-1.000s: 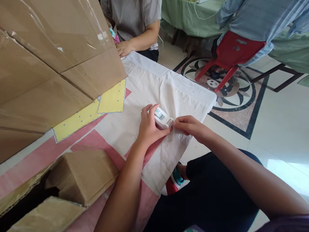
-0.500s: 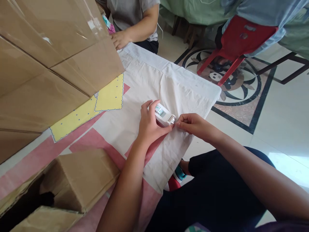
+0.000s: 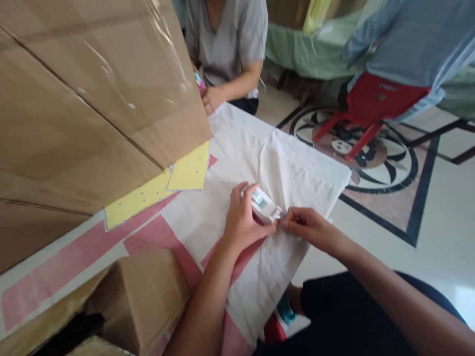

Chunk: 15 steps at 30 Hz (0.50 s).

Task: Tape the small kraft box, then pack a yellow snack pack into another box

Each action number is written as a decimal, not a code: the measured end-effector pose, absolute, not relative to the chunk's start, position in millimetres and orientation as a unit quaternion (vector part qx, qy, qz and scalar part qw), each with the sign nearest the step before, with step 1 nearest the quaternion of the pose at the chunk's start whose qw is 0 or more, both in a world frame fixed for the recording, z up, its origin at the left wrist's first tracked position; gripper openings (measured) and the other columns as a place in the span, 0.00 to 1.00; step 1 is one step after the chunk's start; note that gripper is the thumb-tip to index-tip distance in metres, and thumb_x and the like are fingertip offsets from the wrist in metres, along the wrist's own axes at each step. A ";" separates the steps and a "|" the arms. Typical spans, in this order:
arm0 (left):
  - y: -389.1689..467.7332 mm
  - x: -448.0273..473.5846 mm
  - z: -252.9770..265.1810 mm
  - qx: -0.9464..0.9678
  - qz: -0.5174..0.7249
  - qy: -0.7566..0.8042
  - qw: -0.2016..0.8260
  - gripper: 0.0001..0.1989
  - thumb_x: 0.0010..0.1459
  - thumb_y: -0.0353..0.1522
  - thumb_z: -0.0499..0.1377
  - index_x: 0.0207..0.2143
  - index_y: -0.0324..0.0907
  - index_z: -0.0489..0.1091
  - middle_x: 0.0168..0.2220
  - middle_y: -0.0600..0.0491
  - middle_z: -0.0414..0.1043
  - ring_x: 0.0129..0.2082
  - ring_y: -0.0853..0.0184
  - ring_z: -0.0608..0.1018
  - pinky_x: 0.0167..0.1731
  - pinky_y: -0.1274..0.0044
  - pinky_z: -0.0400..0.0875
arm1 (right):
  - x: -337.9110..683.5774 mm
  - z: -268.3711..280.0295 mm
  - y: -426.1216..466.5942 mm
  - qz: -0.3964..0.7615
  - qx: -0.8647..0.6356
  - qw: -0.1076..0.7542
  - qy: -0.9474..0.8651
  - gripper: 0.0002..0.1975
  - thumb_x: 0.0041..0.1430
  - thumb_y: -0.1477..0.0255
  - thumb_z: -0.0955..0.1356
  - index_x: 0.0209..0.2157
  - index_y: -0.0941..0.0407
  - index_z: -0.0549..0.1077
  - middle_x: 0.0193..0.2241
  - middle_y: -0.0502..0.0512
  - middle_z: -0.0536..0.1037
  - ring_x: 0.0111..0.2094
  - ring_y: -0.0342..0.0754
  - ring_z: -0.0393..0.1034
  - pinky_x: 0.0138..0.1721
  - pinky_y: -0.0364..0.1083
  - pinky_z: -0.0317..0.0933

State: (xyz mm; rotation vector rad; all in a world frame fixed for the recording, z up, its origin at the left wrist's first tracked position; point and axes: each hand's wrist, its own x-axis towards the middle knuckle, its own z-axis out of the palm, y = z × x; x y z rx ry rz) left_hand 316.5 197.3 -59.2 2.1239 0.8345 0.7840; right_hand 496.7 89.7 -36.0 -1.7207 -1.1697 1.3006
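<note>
White cloth [image 3: 260, 168] lies spread over the counter [image 3: 59, 269], its near edge hanging off toward the person's lap. On it, near that edge, the left hand [image 3: 243, 222] has its grip clenched around a small white handheld device [image 3: 264, 206] with a greenish label, whose tip meets the fabric. Just beside that tip, the right hand [image 3: 308, 228] has its grip pinched on a fold of the cloth. What the device is cannot be made out.

Nearest on the left, a small cardboard box [image 3: 144, 296] sits on the counter, cut off by the bottom edge. Behind the cloth, a large taped cardboard carton [image 3: 85, 94] leans in and covers part of two yellow cards [image 3: 163, 185]. At the far end, another person's hand [image 3: 212, 99] touches the cloth. A red plastic chair [image 3: 374, 99] stands beyond on the floor.
</note>
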 end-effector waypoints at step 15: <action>195.4 319.4 -55.6 0.796 0.287 0.346 0.404 0.49 0.38 0.36 0.73 0.61 0.51 0.55 0.64 0.43 0.51 0.66 0.49 0.61 0.62 0.60 0.65 | 503.8 -36.3 98.3 0.553 -0.670 0.269 -0.416 0.10 0.55 0.63 0.69 0.30 0.54 0.67 0.18 0.42 0.58 0.18 0.39 0.47 0.19 0.42 0.40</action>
